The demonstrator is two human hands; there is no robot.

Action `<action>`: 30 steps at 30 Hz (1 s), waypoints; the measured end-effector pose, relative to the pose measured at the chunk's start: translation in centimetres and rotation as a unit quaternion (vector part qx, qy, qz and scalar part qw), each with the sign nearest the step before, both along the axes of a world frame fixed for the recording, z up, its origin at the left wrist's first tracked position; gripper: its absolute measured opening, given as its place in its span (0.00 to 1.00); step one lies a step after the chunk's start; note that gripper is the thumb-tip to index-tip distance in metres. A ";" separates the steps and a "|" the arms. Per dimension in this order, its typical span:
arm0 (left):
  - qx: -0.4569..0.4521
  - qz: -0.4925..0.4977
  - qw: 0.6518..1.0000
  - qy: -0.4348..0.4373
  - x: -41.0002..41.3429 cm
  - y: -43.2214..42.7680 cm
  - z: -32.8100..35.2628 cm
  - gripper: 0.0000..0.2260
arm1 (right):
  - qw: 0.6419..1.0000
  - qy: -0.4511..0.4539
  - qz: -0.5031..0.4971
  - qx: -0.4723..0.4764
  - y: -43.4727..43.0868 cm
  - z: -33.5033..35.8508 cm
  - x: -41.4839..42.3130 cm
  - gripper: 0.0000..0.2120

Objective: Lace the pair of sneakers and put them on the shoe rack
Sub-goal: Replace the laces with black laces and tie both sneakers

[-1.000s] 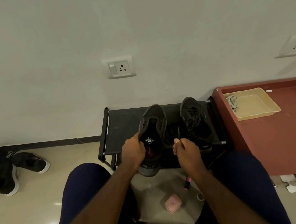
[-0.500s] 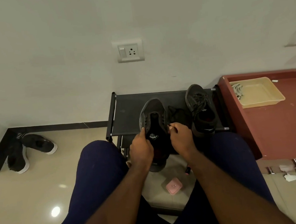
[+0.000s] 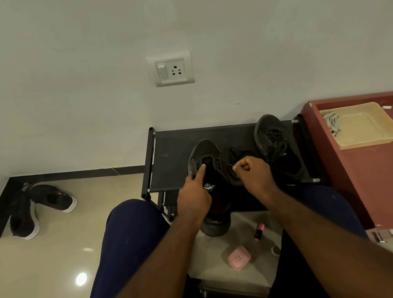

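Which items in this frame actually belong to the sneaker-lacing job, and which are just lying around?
Part of the job: held sneaker, gripped by the left hand; lace, pinched by the right hand; second sneaker, on the shoe rack.

Lying about: white-soled shoes on the floor; yellow tray on the red table; pink case; pink tube; wall socket.

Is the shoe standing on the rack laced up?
Laced, it seems: the dark grey sneaker on the black fabric shoe rack shows laces bunched over its tongue; whether tied, cannot tell.
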State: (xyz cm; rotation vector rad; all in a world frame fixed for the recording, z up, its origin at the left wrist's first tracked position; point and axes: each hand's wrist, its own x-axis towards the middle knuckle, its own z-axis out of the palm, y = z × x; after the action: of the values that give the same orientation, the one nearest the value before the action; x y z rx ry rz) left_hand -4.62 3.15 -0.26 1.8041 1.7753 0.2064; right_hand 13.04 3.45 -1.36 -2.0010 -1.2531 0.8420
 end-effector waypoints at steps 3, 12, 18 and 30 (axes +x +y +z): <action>-0.018 -0.035 0.997 0.059 0.2 1.8 0.4 0.31 | 1.000 -0.001 0.018 0.006 1.4 -0.3 -0.1 0.05; -0.087 -0.122 0.981 0.123 1.3 6.0 -0.3 0.33 | 0.998 0.008 0.070 0.008 6.0 -1.5 -0.3 0.03; -0.137 -0.096 0.982 0.090 1.5 7.2 -0.5 0.30 | 0.993 -0.007 0.113 0.013 6.9 -2.1 -1.1 0.03; -0.190 0.036 0.976 -0.099 2.3 7.5 -1.6 0.23 | 0.995 -0.041 0.089 0.003 8.5 -2.3 -1.3 0.02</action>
State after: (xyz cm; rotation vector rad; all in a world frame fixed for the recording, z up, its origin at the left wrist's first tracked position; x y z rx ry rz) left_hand -2.37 10.61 -1.83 1.3991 1.6133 0.0649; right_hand 11.76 11.93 -3.65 -1.9571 -1.4968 0.8460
